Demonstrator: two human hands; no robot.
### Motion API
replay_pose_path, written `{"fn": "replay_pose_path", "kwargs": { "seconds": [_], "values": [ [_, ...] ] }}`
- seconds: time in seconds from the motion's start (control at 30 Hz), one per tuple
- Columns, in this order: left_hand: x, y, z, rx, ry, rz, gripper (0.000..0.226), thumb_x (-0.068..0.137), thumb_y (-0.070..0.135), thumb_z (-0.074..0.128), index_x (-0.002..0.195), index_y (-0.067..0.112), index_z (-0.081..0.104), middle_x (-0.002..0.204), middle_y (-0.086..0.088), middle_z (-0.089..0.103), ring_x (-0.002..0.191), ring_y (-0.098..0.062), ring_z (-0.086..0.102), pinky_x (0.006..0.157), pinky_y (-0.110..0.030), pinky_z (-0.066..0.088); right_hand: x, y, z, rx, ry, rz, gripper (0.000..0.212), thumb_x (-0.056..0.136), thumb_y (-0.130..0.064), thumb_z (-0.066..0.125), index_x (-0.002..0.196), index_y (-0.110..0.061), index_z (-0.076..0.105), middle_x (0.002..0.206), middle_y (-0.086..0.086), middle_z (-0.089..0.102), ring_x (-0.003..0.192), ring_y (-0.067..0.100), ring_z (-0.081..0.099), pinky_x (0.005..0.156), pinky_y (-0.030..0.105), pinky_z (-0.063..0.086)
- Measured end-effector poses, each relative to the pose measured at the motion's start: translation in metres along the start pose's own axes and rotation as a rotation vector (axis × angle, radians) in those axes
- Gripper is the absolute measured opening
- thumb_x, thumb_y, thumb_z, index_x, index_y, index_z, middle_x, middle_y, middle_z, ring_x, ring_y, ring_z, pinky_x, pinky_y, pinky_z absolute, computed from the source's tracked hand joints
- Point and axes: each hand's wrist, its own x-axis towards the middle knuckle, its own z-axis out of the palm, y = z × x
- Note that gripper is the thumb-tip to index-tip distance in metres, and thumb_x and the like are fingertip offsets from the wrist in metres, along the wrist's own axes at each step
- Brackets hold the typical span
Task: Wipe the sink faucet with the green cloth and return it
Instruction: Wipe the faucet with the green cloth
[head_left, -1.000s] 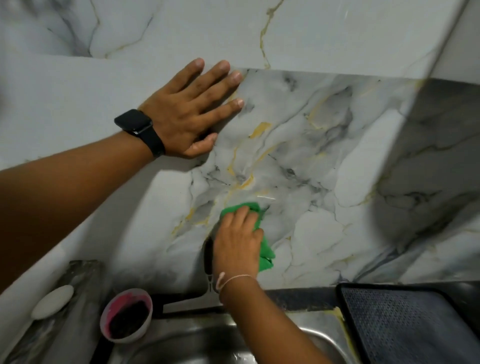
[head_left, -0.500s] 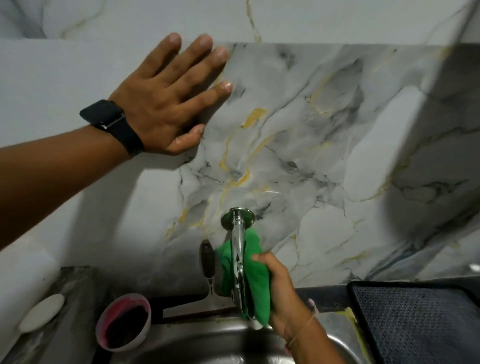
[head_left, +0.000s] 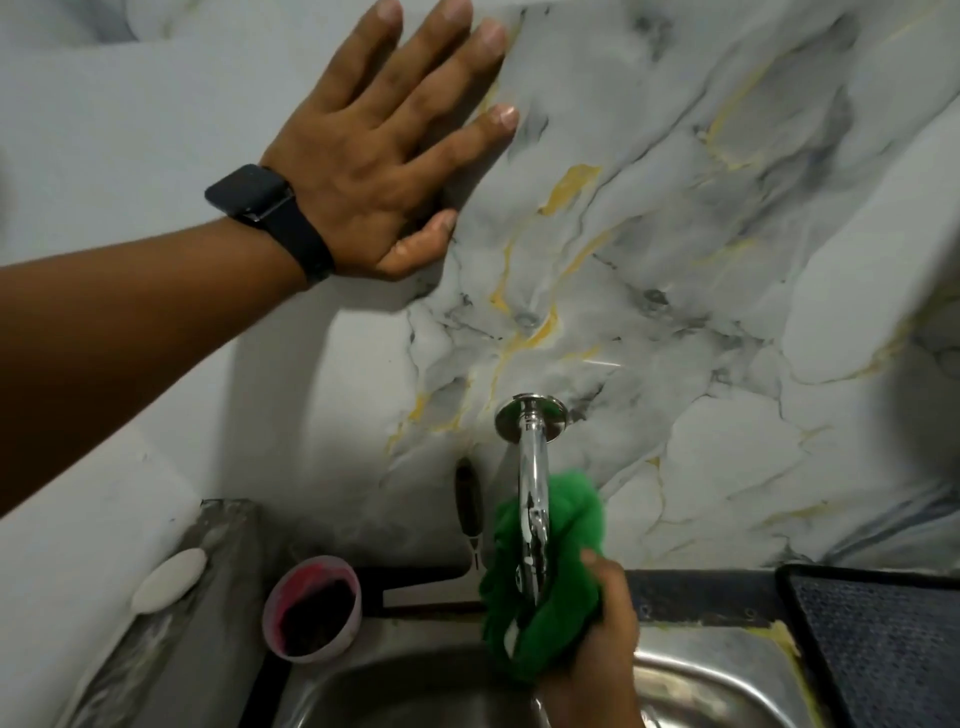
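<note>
A chrome faucet (head_left: 532, 483) juts out of the marble wall above the steel sink (head_left: 696, 680). The green cloth (head_left: 569, 525) is wrapped under and around the lower part of the spout. My right hand (head_left: 597, 649) comes up from below and grips the cloth against the spout, its thumb on the right side. My left hand (head_left: 384, 156), a black watch on its wrist, lies flat on the wall with fingers spread, up and to the left of the faucet.
A pink cup (head_left: 314, 608) with dark contents stands at the sink's back left corner. A white soap bar (head_left: 169, 579) lies on the grey ledge at left. A squeegee (head_left: 470, 504) leans behind the faucet. A dark mat (head_left: 883, 644) lies at right.
My right hand and the cloth have slid down from the faucet's wall base to its lower spout. The view has moved closer. My left hand stays flat on the wall.
</note>
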Motion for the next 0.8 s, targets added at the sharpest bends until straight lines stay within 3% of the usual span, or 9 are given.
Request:
{"fn": "replay_pose_path", "kwargs": {
  "seconds": [0.07, 0.13, 0.27, 0.37, 0.5, 0.57, 0.63, 0.7, 0.8],
  "values": [
    [0.0, -0.001, -0.001, 0.002, -0.008, -0.003, 0.074, 0.091, 0.047, 0.036, 0.156, 0.014, 0.024, 0.155, -0.028, 0.037, 0.144, -0.045, 0.034, 0.116, -0.056, 0.022, -0.011, 0.004, -0.003, -0.424, 0.137, -0.223, 0.047, 0.066, -0.022, 0.062, 0.113, -0.015, 0.061, 0.112, 0.019, 0.066, 0.092, 0.029, 0.066, 0.084, 0.05, 0.052],
    [0.001, -0.001, -0.003, -0.012, -0.005, -0.004, 0.073, 0.091, 0.046, 0.035, 0.156, 0.014, 0.025, 0.155, -0.028, 0.037, 0.144, -0.045, 0.034, 0.116, -0.057, 0.023, -0.019, 0.01, 0.004, -1.053, 0.293, -0.49, 0.062, 0.063, -0.028, 0.063, 0.123, -0.02, 0.051, 0.125, 0.013, 0.059, 0.11, 0.027, 0.059, 0.096, 0.05, 0.05],
    [0.001, 0.001, -0.001, -0.03, 0.013, -0.009, 0.074, 0.09, 0.047, 0.037, 0.155, 0.012, 0.028, 0.155, -0.027, 0.036, 0.143, -0.046, 0.034, 0.115, -0.058, 0.024, -0.008, 0.003, 0.04, -1.608, 0.337, -0.848, 0.067, 0.069, -0.036, 0.061, 0.133, -0.019, 0.05, 0.132, 0.01, 0.055, 0.111, 0.024, 0.055, 0.086, 0.04, 0.055],
    [-0.001, 0.0, 0.0, -0.027, 0.024, -0.025, 0.075, 0.09, 0.047, 0.037, 0.157, 0.015, 0.022, 0.158, -0.025, 0.033, 0.146, -0.044, 0.03, 0.117, -0.057, 0.022, 0.007, -0.021, 0.055, -1.94, 0.219, -0.874, 0.052, 0.073, -0.033, 0.059, 0.124, -0.021, 0.056, 0.128, 0.009, 0.057, 0.107, 0.025, 0.055, 0.084, 0.04, 0.055],
    [0.0, 0.002, -0.004, -0.042, 0.001, -0.022, 0.074, 0.091, 0.046, 0.036, 0.156, 0.014, 0.024, 0.158, -0.024, 0.032, 0.146, -0.044, 0.03, 0.117, -0.058, 0.023, 0.027, -0.038, 0.078, -2.207, 0.06, -0.669, 0.046, 0.07, -0.037, 0.055, 0.112, -0.02, 0.057, 0.124, 0.007, 0.047, 0.107, 0.03, 0.044, 0.084, 0.045, 0.046],
    [0.001, 0.002, -0.003, -0.042, 0.0, -0.024, 0.074, 0.091, 0.046, 0.036, 0.156, 0.015, 0.023, 0.159, -0.023, 0.031, 0.147, -0.043, 0.029, 0.117, -0.058, 0.024, 0.038, -0.042, 0.085, -2.116, 0.072, -0.622, 0.043, 0.07, -0.038, 0.059, 0.109, -0.02, 0.058, 0.121, 0.005, 0.045, 0.11, 0.03, 0.043, 0.085, 0.044, 0.047],
    [0.0, 0.002, -0.002, -0.033, 0.0, -0.031, 0.074, 0.091, 0.047, 0.035, 0.157, 0.015, 0.022, 0.16, -0.022, 0.029, 0.148, -0.042, 0.028, 0.117, -0.058, 0.024, 0.045, -0.044, 0.077, -1.771, 0.115, -0.596, 0.039, 0.071, -0.035, 0.061, 0.108, -0.025, 0.058, 0.116, -0.002, 0.045, 0.11, 0.025, 0.046, 0.089, 0.039, 0.047],
    [-0.002, 0.001, -0.001, -0.027, -0.006, -0.04, 0.075, 0.091, 0.048, 0.035, 0.157, 0.016, 0.02, 0.161, -0.021, 0.027, 0.149, -0.041, 0.026, 0.118, -0.058, 0.023, 0.046, -0.046, 0.062, -1.152, 0.119, -0.398, 0.039, 0.073, -0.029, 0.06, 0.111, -0.027, 0.059, 0.117, -0.001, 0.051, 0.108, 0.024, 0.055, 0.095, 0.042, 0.049],
    [-0.002, 0.003, 0.0, -0.005, -0.008, -0.036, 0.076, 0.09, 0.048, 0.035, 0.157, 0.016, 0.02, 0.162, -0.021, 0.025, 0.15, -0.041, 0.024, 0.119, -0.058, 0.021, 0.048, -0.048, 0.028, -0.309, -0.05, 0.053, 0.042, 0.075, -0.029, 0.06, 0.113, -0.013, 0.068, 0.105, 0.02, 0.068, 0.091, 0.035, 0.067, 0.083, 0.045, 0.056]
  ]
}}
